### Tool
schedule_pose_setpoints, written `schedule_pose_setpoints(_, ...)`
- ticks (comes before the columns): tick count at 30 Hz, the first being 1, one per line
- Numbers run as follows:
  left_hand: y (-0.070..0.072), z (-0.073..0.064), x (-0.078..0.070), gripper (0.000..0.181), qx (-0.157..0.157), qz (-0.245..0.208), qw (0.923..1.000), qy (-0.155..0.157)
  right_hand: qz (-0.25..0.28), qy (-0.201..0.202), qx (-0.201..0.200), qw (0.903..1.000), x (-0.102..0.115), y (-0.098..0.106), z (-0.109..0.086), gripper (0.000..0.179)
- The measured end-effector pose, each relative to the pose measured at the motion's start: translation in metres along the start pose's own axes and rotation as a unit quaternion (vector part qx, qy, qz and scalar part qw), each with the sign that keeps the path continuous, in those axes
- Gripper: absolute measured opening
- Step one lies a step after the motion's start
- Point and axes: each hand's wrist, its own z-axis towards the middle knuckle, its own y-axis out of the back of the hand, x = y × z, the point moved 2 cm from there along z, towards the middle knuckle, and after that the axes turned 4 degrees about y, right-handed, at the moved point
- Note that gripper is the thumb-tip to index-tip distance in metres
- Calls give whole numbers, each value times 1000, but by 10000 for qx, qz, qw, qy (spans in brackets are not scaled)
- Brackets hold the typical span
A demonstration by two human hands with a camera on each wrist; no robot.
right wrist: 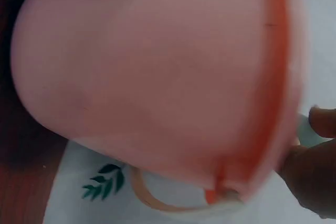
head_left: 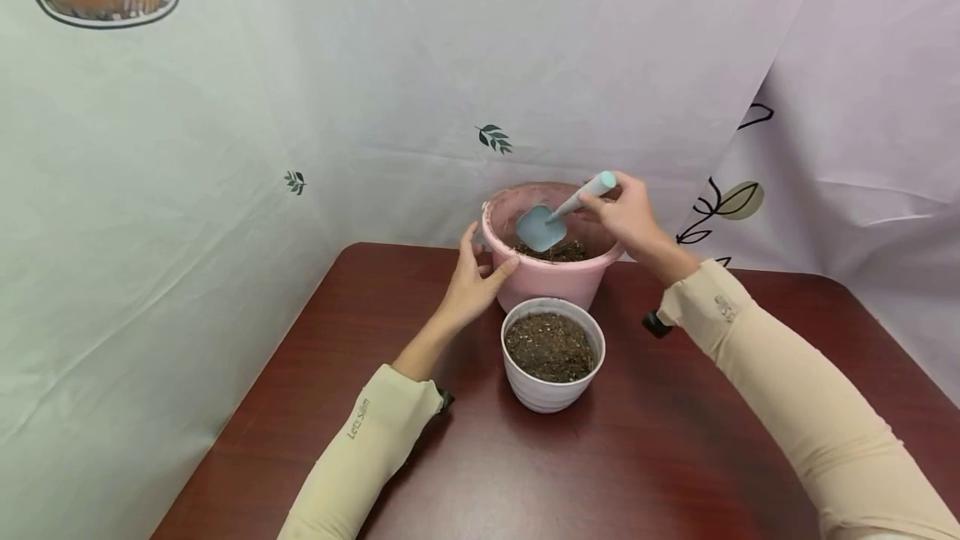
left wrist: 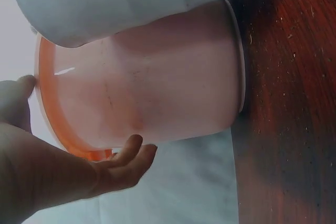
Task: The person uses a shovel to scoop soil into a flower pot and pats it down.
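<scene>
A pink bucket (head_left: 551,277) with dark soil (head_left: 558,252) low inside it stands at the back of the table. My right hand (head_left: 630,211) grips the pale blue handle of a small hand trowel (head_left: 542,228), whose blade hangs inside the bucket above the soil. In the right wrist view, the fingers (right wrist: 310,177) show beside the bucket's rim. My left hand (head_left: 472,277) holds the bucket's left side, thumb at the rim and fingers bent against the wall. Just in front stands a white pot (head_left: 551,397) nearly full of soil (head_left: 550,347).
The dark red wooden table (head_left: 637,457) bears both containers, with the pot close against the bucket's front. A pale printed cloth (head_left: 390,65) hangs behind and at the sides. The bucket's handle (right wrist: 149,198) hangs down at its side. Specks of soil dot the tabletop.
</scene>
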Motion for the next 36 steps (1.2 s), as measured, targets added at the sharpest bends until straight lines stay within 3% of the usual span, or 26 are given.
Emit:
schedule_pose_setpoints(3,0,0,-1,85,-126,114,9998,51,-792,130,302,9963,-7,-8,3,30)
schedule_pose_setpoints(6,0,0,-3,83,-160,217,9996,75,-1028,188,421,9936,-9,-13,4,31)
schedule_pose_setpoints(14,2,-2,-3,82,-244,233,9993,127,-1307,404,719,9880,-9,-22,15,29)
schedule_pose_setpoints(21,2,-2,-4,83,-258,387,9988,134,-1070,-53,990,9893,-20,-24,23,30)
schedule_pose_setpoints(24,2,-2,-4,83,-255,399,9988,141,-1225,-4,1049,9869,-21,-23,24,28)
schedule_pose_setpoints(29,2,-2,-5,83,-254,429,9985,223,-1966,215,1098,9741,-20,-23,25,18)
schedule_pose_setpoints(36,0,-1,-3,84,-233,475,9983,246,-2690,105,1407,9528,-18,-22,22,18)
